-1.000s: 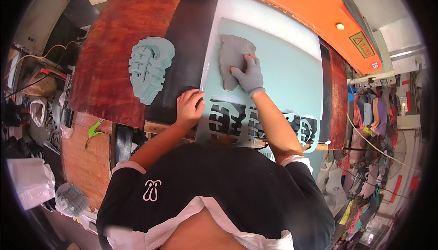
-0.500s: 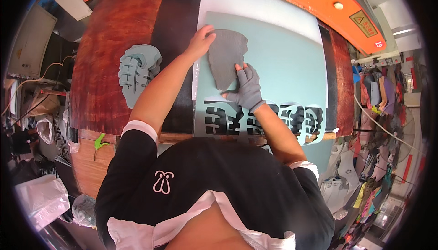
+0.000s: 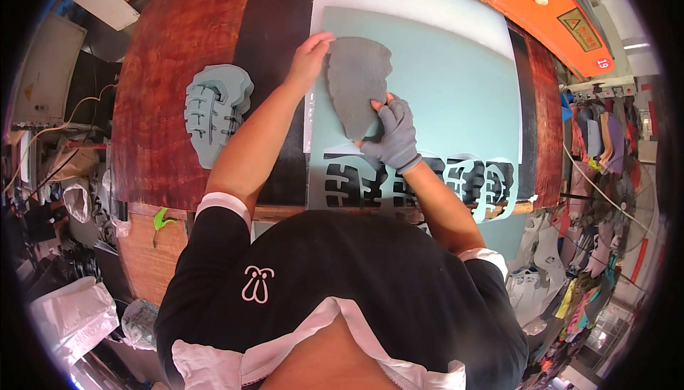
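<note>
On the pale sheet (image 3: pixel 456 91), both hands pinch the grey die (image 3: pixel 356 84), lengthwise away from the person.

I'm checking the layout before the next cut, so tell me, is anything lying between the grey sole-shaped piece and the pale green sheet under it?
Nothing visible does. The grey sole-shaped piece lies flat on the uncut part of the pale green sheet, with the left hand at its upper left edge and the gloved right hand at its lower end. The cut-out row sits nearer the person.
</note>
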`<move>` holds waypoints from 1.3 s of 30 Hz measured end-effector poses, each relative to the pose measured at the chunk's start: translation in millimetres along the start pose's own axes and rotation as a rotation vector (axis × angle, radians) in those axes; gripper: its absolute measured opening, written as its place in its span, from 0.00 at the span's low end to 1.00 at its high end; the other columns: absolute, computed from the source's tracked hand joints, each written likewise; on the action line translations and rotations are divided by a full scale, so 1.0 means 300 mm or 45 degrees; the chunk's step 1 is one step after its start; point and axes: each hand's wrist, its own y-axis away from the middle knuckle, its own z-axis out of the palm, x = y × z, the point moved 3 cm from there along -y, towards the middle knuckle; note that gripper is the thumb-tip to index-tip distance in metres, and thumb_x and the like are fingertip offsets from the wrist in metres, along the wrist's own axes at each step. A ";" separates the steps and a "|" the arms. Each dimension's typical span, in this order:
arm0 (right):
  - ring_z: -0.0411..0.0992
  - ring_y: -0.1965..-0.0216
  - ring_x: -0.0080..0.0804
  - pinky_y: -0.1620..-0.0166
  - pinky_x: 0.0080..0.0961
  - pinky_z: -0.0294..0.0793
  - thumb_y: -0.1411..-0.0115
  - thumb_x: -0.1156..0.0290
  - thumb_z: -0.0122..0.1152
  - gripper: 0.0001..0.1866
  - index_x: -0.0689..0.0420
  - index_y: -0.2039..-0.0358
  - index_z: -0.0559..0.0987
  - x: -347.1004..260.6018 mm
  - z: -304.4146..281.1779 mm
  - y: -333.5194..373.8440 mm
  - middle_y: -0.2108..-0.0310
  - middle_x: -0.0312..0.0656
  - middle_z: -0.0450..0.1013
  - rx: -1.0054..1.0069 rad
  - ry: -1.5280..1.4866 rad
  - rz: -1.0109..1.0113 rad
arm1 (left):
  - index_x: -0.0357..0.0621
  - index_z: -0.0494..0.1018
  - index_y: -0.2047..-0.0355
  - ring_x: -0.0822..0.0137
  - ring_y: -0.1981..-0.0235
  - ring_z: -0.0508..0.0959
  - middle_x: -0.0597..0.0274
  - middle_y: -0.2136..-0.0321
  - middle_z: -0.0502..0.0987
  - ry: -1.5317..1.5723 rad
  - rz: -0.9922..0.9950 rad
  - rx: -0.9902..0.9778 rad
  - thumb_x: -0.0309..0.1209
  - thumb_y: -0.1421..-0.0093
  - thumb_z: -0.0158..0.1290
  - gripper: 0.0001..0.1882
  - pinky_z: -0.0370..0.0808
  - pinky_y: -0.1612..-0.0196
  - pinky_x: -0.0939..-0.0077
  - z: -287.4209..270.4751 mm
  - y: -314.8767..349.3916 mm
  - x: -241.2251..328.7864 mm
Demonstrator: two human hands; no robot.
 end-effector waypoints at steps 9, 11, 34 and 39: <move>0.64 0.53 0.54 0.51 0.44 0.66 0.73 0.59 0.73 0.43 0.58 0.53 0.67 -0.023 0.016 0.012 0.53 0.53 0.64 0.007 0.018 -0.003 | 0.37 0.66 0.47 0.69 0.46 0.66 0.61 0.52 0.74 -0.063 -0.066 0.010 0.33 0.36 0.42 0.19 0.57 0.41 0.75 -0.008 0.020 0.043; 0.64 0.53 0.55 0.51 0.44 0.65 0.73 0.58 0.73 0.44 0.58 0.53 0.67 -0.023 0.022 0.021 0.52 0.54 0.63 0.005 0.041 -0.020 | 0.36 0.64 0.46 0.68 0.45 0.66 0.60 0.49 0.71 -0.054 -0.072 0.020 0.34 0.36 0.42 0.21 0.57 0.41 0.75 -0.012 0.016 0.015; 0.68 0.57 0.54 0.54 0.44 0.67 0.47 0.62 0.54 0.18 0.65 0.62 0.73 0.373 -0.668 0.775 0.58 0.56 0.70 0.634 0.652 0.497 | 0.41 0.69 0.78 0.54 0.75 0.70 0.56 0.79 0.69 -1.370 0.733 0.276 0.27 0.47 0.54 0.05 0.67 0.72 0.61 0.052 0.926 0.149; 0.67 0.56 0.50 0.54 0.44 0.65 0.52 0.63 0.59 0.17 0.60 0.63 0.74 0.362 -0.702 0.734 0.59 0.51 0.69 0.544 0.637 0.611 | 0.41 0.65 0.87 0.52 0.78 0.69 0.54 0.84 0.66 -1.525 0.633 0.488 0.30 0.46 0.52 0.15 0.67 0.73 0.58 0.117 0.964 0.177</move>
